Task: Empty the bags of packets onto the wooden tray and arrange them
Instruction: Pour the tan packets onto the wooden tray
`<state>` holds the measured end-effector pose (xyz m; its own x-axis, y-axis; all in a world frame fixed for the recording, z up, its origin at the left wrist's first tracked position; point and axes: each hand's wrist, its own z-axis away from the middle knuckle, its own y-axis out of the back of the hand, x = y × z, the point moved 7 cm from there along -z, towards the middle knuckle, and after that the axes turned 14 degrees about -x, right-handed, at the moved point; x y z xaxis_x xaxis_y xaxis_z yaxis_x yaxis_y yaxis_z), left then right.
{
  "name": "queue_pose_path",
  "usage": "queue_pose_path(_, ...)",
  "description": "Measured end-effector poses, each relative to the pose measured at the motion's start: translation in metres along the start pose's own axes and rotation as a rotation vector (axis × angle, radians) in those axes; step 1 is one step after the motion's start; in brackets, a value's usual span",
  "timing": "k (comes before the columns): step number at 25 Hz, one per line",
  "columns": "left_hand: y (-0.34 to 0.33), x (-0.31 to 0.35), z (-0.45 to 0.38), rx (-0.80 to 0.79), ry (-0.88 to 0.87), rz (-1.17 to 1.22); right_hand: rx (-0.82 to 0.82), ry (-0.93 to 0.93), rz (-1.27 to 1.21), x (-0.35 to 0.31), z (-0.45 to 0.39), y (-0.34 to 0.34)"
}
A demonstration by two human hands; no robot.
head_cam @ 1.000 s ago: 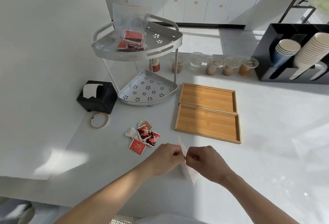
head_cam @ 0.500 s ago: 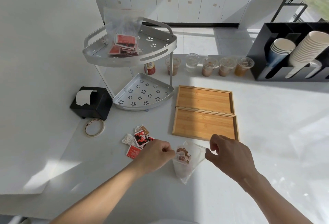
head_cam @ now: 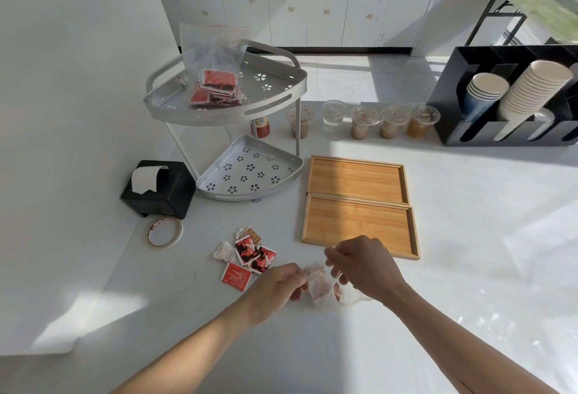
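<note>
Left hand [head_cam: 278,284]: fingers pinch the bag [head_cam: 322,289] (blurred).
Right hand [head_cam: 362,264]: fingers grip the bag too.
Tray [head_cam: 359,226]: bare, just beyond.

A white counter [head_cam: 469,268] carries two wooden trays [head_cam: 358,206], a two-tier corner rack [head_cam: 250,171], loose packets [head_cam: 247,256], a tape roll [head_cam: 164,233], a black tissue box [head_cam: 159,188] and lidded cups [head_cam: 364,121].

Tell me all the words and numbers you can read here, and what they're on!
None can be read.
Red packets on the counter: printing shows, too small and blurred.
Red packets in the bag on the rack: dark printing, blurred.
Small bottle behind the rack: label unreadable.
Paper cups: no writing visible.
</note>
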<state>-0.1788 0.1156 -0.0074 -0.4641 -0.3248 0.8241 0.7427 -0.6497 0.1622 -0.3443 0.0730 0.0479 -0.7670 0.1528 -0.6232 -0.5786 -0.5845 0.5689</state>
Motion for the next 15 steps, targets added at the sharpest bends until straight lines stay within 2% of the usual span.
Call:
queue_pose_path(2,0.023,-0.033,-0.005,0.077,0.101,-0.116,0.006,0.064,0.014,-0.009,0.008,0.007)
queue_pose_path(4,0.035,-0.041,-0.015,0.090,0.128,-0.226,0.040,0.124,0.073,-0.020,0.014,0.017)
queue_pose_path(9,0.054,-0.009,-0.052,0.105,0.027,-0.239,0.129,0.173,0.069,-0.036,0.012,0.059)
queue_pose_path(15,0.065,0.014,-0.057,0.264,-0.099,-0.217,0.215,0.179,0.010,-0.025,0.005,0.101)
